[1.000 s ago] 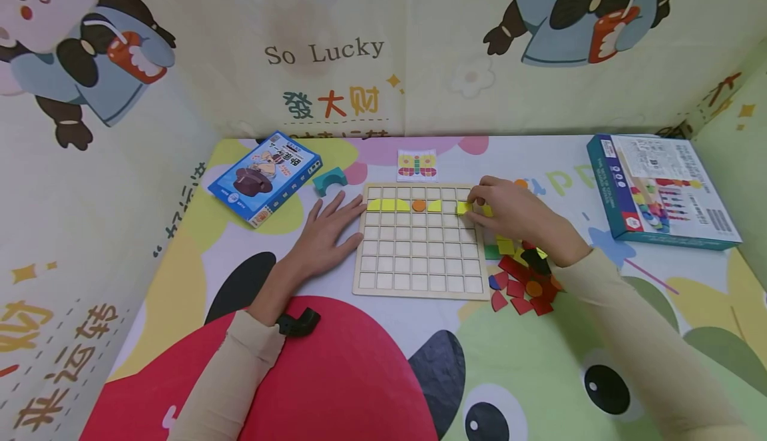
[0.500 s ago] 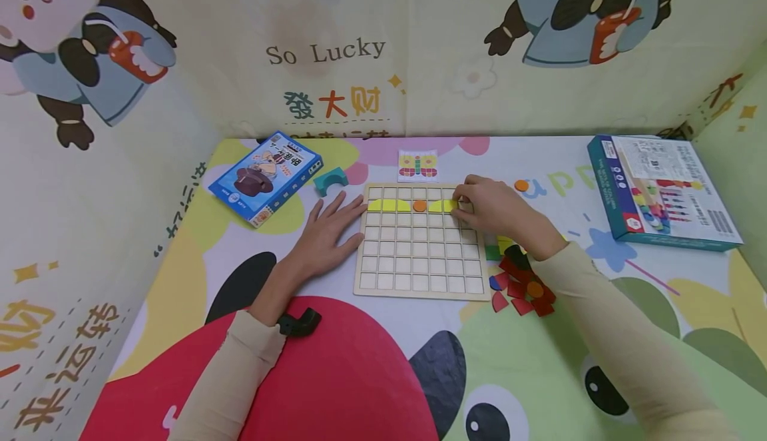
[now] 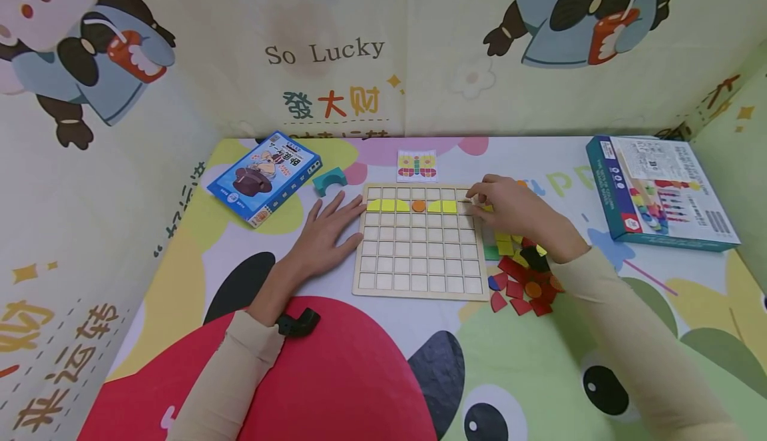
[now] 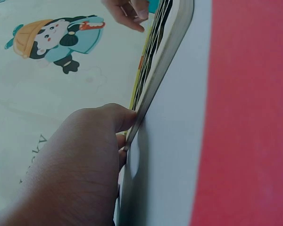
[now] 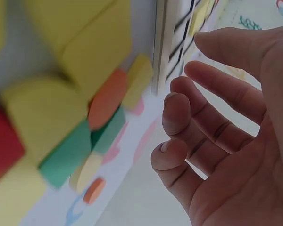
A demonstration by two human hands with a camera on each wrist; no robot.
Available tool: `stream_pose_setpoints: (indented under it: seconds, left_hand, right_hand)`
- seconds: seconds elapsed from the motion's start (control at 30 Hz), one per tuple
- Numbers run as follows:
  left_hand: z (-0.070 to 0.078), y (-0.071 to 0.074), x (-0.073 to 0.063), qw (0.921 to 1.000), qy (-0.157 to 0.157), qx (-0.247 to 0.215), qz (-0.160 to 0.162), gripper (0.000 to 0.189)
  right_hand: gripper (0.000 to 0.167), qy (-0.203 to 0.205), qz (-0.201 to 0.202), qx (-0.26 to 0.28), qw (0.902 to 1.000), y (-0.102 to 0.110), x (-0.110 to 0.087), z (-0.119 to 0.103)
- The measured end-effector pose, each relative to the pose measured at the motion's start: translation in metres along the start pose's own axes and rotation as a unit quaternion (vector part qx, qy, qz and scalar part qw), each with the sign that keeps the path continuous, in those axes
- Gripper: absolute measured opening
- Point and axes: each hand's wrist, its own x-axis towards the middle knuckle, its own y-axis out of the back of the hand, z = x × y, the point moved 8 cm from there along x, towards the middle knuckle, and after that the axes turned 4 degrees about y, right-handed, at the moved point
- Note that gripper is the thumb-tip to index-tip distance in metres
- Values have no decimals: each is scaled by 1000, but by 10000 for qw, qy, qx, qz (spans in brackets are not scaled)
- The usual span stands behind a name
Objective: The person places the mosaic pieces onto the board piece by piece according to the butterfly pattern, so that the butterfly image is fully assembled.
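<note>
A wooden grid board (image 3: pixel 421 284) lies on the table, its second row from the back bearing several yellow tiles (image 3: pixel 449 206) and one orange disc (image 3: pixel 419 206). My left hand (image 3: pixel 326 238) rests with spread fingers against the board's left edge; the left wrist view has its thumb (image 4: pixel 120 117) touching that edge. Over the board's right edge hovers my right hand (image 3: pixel 509 208), fingers loosely bent. In the right wrist view, thumb and fingers (image 5: pixel 217 89) stand apart with nothing between them. Beside it are loose yellow tiles (image 5: pixel 42 113) and green ones (image 5: pixel 66 153).
Right of the board lies a pile of red pieces (image 3: pixel 514 289). A butterfly pattern card (image 3: pixel 417 166) is behind the board. A blue box (image 3: pixel 266 178) and a teal arch block (image 3: pixel 329 180) stand left; a larger box (image 3: pixel 665 191) is at right.
My right hand carried a yellow tile leftward into the second row, right of the other yellow tile. It let go and moved back right to the board's edge. The left hand stayed put.
</note>
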Motion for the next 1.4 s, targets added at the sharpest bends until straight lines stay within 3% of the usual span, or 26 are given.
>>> stream_pose_setpoints:
  seconds: [0.43, 0.77, 1.4]
  left_hand:
    - [2, 1, -1, 10000, 30, 12, -35, 69]
    - [2, 1, -1, 10000, 21, 20, -49, 68]
    - [1, 0, 0, 10000, 47, 36, -65, 69]
  right_hand:
    - [33, -144, 238, -26, 9996, 27, -34, 32]
    - [34, -494, 135, 130, 9986, 26, -54, 67]
    - [35, -512, -130, 236, 9983, 8, -44, 74]
